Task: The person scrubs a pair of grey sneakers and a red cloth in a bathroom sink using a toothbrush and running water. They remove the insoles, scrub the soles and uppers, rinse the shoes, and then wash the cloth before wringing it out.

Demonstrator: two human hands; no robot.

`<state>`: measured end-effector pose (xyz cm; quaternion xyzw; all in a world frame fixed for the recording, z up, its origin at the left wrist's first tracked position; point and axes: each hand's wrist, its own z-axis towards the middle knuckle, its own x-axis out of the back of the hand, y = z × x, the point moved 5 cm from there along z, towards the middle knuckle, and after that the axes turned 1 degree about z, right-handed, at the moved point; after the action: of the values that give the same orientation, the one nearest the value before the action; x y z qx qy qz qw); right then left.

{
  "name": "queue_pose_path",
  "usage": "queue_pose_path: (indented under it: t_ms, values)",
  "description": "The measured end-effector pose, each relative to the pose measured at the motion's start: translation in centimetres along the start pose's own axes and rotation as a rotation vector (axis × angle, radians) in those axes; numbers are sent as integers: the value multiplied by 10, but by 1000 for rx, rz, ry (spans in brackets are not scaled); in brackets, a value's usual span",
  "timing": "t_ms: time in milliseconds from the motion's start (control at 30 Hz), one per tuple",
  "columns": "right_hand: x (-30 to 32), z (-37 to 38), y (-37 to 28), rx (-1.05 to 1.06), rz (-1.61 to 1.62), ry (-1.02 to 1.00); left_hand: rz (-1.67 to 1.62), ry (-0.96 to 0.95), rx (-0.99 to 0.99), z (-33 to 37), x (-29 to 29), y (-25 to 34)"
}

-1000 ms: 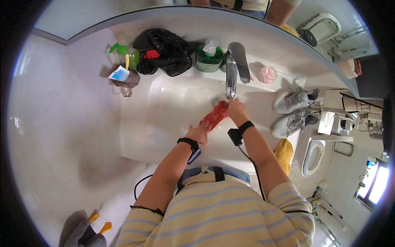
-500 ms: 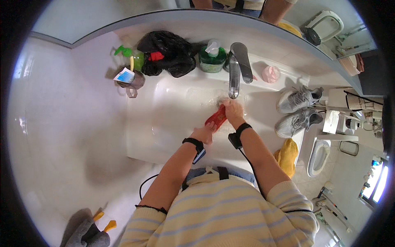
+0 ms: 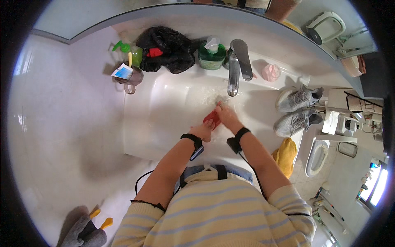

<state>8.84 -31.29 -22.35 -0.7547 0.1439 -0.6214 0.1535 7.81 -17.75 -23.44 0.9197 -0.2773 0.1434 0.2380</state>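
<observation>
Both my hands are low in the white washbasin (image 3: 138,123), below the chrome tap (image 3: 233,78). Between them is a small, wet-looking red cloth (image 3: 212,119), bunched up; its exact kind cannot be made out. My left hand (image 3: 202,130) grips its lower left end, fingers laid over it. At the upper right end, my right hand (image 3: 228,117) is closed on the fabric, partly hiding it. Water splashes around the fingers near the drain. Each wrist wears a black strap with a small device.
Along the basin's back ledge stand a black plastic bag (image 3: 166,49), a green soap bottle (image 3: 212,55) and a pink crumpled item (image 3: 271,72). A cup (image 3: 133,77) is at the left corner. Grey sneakers (image 3: 294,111) and a yellow cloth (image 3: 284,157) lie on the right rim.
The red cloth was stretched longer between my hands and is now more bunched. My right hand has shifted slightly left and down; the left has moved a little left.
</observation>
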Motion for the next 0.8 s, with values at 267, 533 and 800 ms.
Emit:
queue_pose_path:
  t_ms: [267, 533, 800]
  values:
    - [26, 13, 46, -320, -185, -50, -32, -30, 10, -12, 16, 12]
    - [-15, -13, -24, 19, 204, -126, -33, -193, 66, -25, 27, 16]
    - [19, 15, 34, -239, -134, -12, -34, -87, -3, -40, 33, 22]
